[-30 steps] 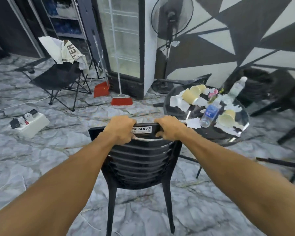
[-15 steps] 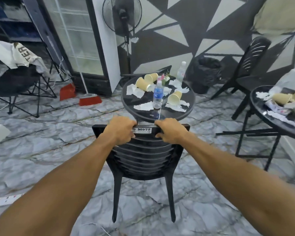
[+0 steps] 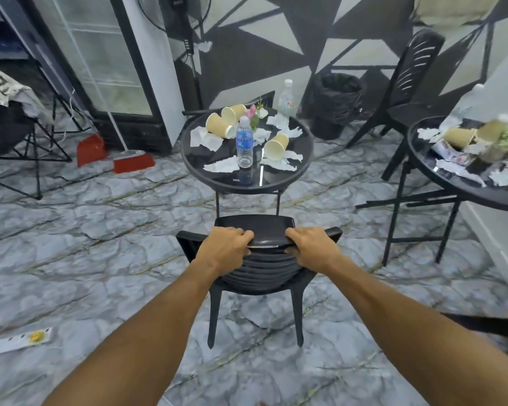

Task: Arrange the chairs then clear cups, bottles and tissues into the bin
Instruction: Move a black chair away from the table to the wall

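While the left hand (image 3: pixel 226 249) and right hand (image 3: pixel 311 249) clamp the chair (image 3: pixel 261 271) by its top rail, it stands just short of the table (image 3: pixel 247 186) near edge; tipped cups (image 3: pixel 275 146) show empty; bin (image 3: pixel 336 104) contents hidden.

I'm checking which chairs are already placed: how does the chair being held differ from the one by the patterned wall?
The held chair is gripped at its backrest top by the left hand and right hand; the wall chair stands untouched. The held chair shows its back to the camera, facing the middle table; the wall chair is seen more from the side, next to the bin. Both are black with slatted backs.
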{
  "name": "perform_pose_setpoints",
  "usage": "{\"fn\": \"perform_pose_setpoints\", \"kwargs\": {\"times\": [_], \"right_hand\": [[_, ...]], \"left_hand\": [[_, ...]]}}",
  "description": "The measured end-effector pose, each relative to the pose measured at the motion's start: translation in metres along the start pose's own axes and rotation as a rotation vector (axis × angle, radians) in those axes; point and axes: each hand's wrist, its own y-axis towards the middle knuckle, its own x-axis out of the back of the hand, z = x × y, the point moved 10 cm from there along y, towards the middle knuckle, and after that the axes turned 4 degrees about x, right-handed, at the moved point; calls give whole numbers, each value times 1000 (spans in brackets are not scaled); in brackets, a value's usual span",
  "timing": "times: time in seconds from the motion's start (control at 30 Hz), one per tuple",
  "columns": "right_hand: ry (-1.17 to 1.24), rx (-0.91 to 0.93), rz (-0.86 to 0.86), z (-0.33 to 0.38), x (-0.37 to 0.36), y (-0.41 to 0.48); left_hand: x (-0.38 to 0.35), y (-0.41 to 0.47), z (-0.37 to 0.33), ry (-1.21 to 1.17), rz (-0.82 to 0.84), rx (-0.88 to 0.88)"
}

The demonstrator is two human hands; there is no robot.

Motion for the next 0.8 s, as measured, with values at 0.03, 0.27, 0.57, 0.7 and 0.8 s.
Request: {"fn": "perform_pose_setpoints", "kwargs": {"times": [0.03,0.27,0.57,0.7,0.8], "right_hand": [[-12,-2,28,3,-5,-1],[-80,53,-153,23,3,-11],[-65,82,-267,74,-43,-33],[-103,61,-210,58,-23,-2],[-59,15,-156,39,-13,9]], "left_hand": [[-3,-1,5,-32,18,25],[-17,-3,17,2,155,75],[-33,-77,20,-34,-112,16],[-22,-53,47,-81,-135,170],[-18,-34,43,-131,-122,176]]}}
